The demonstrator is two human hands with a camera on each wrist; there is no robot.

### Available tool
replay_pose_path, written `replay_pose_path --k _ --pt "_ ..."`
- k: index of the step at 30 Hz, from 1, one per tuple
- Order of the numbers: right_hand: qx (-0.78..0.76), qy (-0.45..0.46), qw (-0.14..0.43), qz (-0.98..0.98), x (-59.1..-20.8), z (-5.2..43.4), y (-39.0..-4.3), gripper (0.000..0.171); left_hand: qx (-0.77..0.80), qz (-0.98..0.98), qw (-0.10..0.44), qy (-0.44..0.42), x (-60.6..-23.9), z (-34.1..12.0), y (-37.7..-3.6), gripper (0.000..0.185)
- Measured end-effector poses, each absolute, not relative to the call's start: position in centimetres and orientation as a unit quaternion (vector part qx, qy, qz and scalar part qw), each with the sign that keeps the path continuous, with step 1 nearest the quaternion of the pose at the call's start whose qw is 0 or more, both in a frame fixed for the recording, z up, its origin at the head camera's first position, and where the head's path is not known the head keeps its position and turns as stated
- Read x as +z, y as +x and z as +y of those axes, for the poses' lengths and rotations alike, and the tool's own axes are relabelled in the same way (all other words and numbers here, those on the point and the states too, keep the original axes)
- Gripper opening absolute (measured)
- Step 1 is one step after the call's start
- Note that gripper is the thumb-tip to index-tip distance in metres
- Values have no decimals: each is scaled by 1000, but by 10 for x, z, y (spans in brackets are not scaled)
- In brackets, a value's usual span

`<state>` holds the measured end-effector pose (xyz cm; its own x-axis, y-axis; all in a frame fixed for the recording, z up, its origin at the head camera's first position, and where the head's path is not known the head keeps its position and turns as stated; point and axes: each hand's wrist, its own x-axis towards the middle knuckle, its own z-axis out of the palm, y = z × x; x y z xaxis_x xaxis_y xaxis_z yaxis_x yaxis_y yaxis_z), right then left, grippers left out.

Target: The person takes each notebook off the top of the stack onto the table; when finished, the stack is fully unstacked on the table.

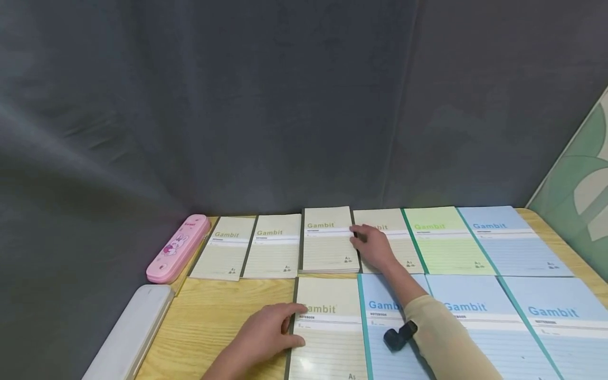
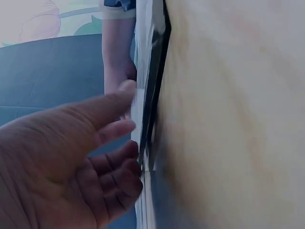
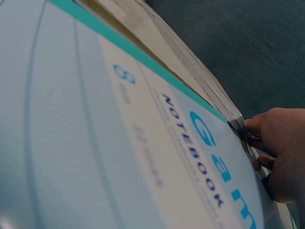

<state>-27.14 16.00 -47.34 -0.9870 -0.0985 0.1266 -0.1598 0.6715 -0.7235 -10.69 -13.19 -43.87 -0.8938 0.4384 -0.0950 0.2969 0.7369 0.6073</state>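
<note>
In the head view my left hand (image 1: 267, 331) is at the left edge of a cream Gambit notebook (image 1: 328, 351) in the front row, its index finger and thumb spread apart over the dark spine. The left wrist view has this hand (image 2: 71, 152) beside the notebook edges (image 2: 155, 71), fingers loosely bent. Further back, my right hand (image 1: 375, 247) touches the right edge of a thicker cream notebook stack (image 1: 328, 253), thumb and index apart. Seen from the right wrist, the hand (image 3: 281, 152) has its fingertips at the notebooks' edge, beyond a blue notebook (image 3: 143, 143).
Two cream notebooks (image 1: 272, 258) stand left of the stack; cream, green (image 1: 446, 243) and blue (image 1: 513, 243) ones lie right. Several blue notebooks (image 1: 565, 343) fill the front right. A pink pencil case (image 1: 178, 250) and a white case (image 1: 130, 332) line the table's left side, below a dark curtain (image 1: 285, 105).
</note>
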Motion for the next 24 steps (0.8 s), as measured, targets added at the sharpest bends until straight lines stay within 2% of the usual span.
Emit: replay_pose_path --k 7,16,24 --pt "403 68 35 -912 -474 159 -271 40 395 897 51 190 -432 -132 -142 29" --pt "395 73 40 -915 -479 160 -273 39 458 876 -19 150 -437 -124 -179 24" --pt "394 66 37 -916 -476 160 -273 40 473 873 -18 119 -449 -112 -211 25"
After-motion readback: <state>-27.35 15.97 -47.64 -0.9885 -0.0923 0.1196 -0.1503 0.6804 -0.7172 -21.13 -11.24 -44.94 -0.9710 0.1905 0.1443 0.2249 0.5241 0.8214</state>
